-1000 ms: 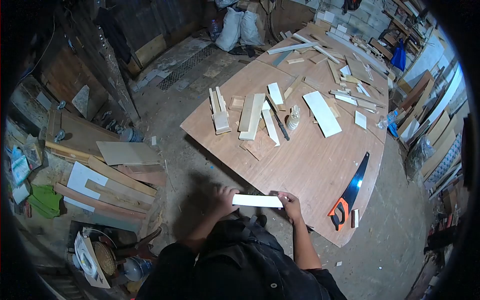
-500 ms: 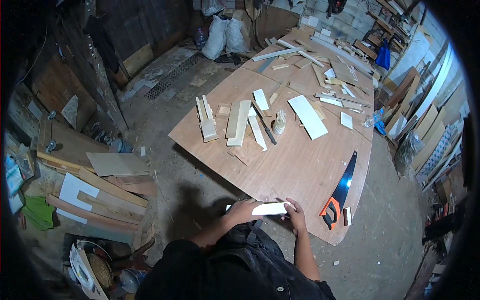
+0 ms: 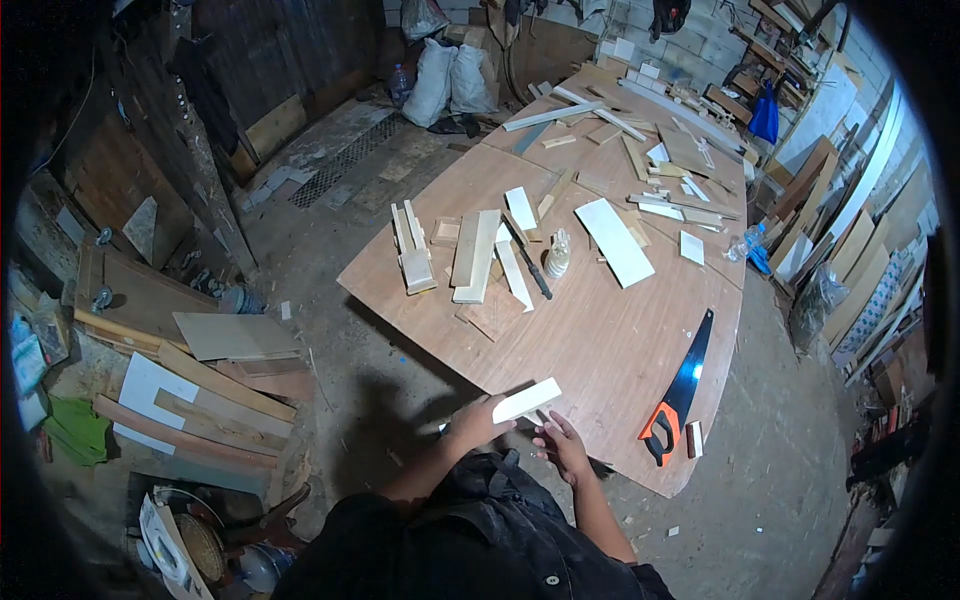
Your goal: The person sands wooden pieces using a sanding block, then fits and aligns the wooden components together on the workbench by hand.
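A short white-faced strip of wood (image 3: 528,399) is held over the table's near edge, tilted up toward the right. My left hand (image 3: 474,424) is closed around its left part. A narrow second edge shows just under the strip's right end; whether it is a separate piece I cannot tell. My right hand (image 3: 566,449) is just below that end, fingers apart and curved, apparently holding nothing. Right of my hands, a handsaw (image 3: 679,385) with an orange and black handle lies on the wooden table (image 3: 600,340).
Boards (image 3: 476,255), a white panel (image 3: 615,243) and a glue bottle (image 3: 558,254) stand or lie mid-table. A small dark-and-white block (image 3: 695,439) sits by the right edge. Wood scraps crowd the far end. Planks (image 3: 225,380) lie on the floor at left.
The white strip has tilted, its right end rising away from me. My right hand has let go of that end and moved down and left.
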